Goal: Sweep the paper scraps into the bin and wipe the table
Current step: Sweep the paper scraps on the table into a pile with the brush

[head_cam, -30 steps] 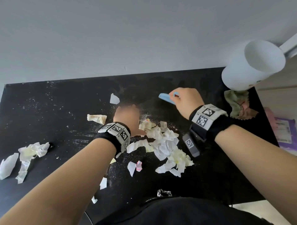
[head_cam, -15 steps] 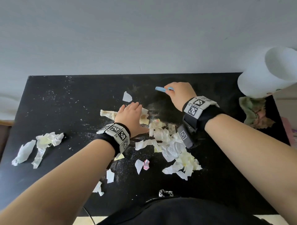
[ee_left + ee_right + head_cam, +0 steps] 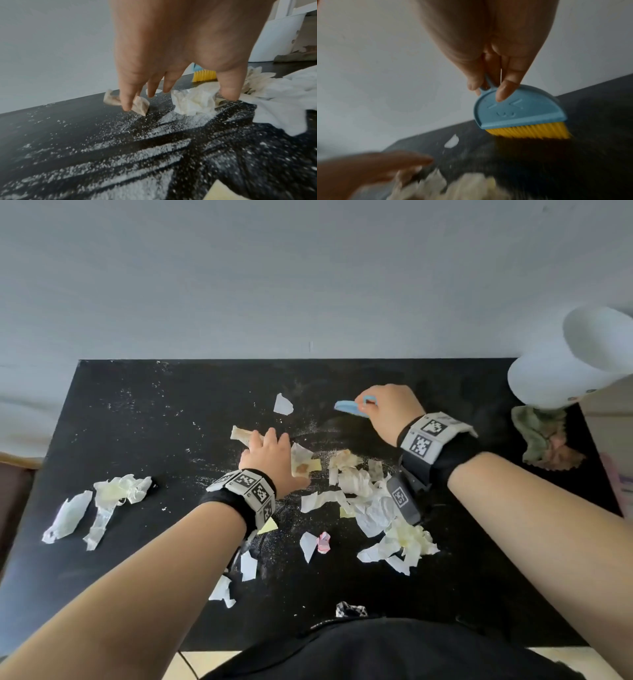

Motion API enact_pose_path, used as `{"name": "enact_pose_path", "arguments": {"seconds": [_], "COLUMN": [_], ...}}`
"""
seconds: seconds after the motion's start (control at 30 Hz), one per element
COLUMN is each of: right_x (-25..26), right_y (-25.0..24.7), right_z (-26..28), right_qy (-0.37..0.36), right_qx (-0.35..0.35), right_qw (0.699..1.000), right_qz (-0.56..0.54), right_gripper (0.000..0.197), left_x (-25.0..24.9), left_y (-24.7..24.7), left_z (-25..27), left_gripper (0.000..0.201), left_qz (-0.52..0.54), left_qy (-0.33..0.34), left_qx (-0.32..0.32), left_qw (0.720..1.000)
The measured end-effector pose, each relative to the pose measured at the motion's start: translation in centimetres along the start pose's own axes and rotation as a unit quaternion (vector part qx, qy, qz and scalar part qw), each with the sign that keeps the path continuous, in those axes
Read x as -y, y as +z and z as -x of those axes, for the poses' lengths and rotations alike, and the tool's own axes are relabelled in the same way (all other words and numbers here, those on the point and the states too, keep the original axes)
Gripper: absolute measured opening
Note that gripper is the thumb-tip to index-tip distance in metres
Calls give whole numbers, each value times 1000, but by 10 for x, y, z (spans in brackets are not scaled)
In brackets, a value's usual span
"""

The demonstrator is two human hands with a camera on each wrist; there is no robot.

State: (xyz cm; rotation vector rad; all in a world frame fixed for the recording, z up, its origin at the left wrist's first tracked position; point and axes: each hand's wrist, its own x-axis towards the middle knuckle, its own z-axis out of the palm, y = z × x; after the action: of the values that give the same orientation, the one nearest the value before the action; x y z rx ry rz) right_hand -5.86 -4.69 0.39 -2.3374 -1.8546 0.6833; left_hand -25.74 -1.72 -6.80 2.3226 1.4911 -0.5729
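Black tabletop (image 3: 144, 412): R hand (image 3: 388, 414) grips brush (image 3: 520, 113) w/ scrap pile (image 3: 370, 501) just inward, L hand (image 3: 270, 460) flat-fingered, nearer.

Counter (image 3: 137, 419): black, speckled with white powder (image 3: 120, 142). Paper scraps (image 3: 363, 501): white and pale yellow; one pink (image 3: 323, 542). Brush (image 3: 520, 112): blue body, yellow bristles. Bin (image 3: 561, 371): white. Cloth (image 3: 544, 440): green and pink. Wristbands (image 3: 246, 491): black, with black-and-white square markers.

The left hand (image 3: 270, 455) lies flat on paper scraps (image 3: 363, 498). The right hand (image 3: 390, 412) grips a blue brush (image 3: 349, 407) above the black table (image 3: 137, 419).
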Motion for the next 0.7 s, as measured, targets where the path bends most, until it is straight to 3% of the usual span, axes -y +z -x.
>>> {"name": "enact_pose_path", "arguments": {"seconds": [0.13, 0.2, 0.27, 0.37, 0.5, 0.7], "right_x": [16, 13, 0, -32, -51, -19], "right_y": [26, 21, 9, 2, 20, 49], "right_z": [25, 36, 45, 57, 72, 93], "right_qy": [-26, -22, 15, 105, 189, 69], "right_qx": [45, 19, -45, -113, -87, -57], "right_qw": [999, 998, 995, 986, 978, 993], "right_qz": [-9, -54, -93, -58, -34, -75], "right_gripper": [30, 27, 27, 31, 32, 30], "left_x": [-2, -6, -13, -27, -44, -58], "left_y": [2, 0, -2, -1, 7, 18], "left_z": [6, 8, 10, 14, 27, 40], "left_gripper": [93, 90, 90, 95, 104, 104], "left_qz": [-14, -23, -35, -33, -20, -41], "left_qy": [39, 61, 88, 132, 173, 175], "left_qx": [-1, -15, -28, -37, -23, -26], "left_qw": [999, 998, 995, 990, 984, 983]}}
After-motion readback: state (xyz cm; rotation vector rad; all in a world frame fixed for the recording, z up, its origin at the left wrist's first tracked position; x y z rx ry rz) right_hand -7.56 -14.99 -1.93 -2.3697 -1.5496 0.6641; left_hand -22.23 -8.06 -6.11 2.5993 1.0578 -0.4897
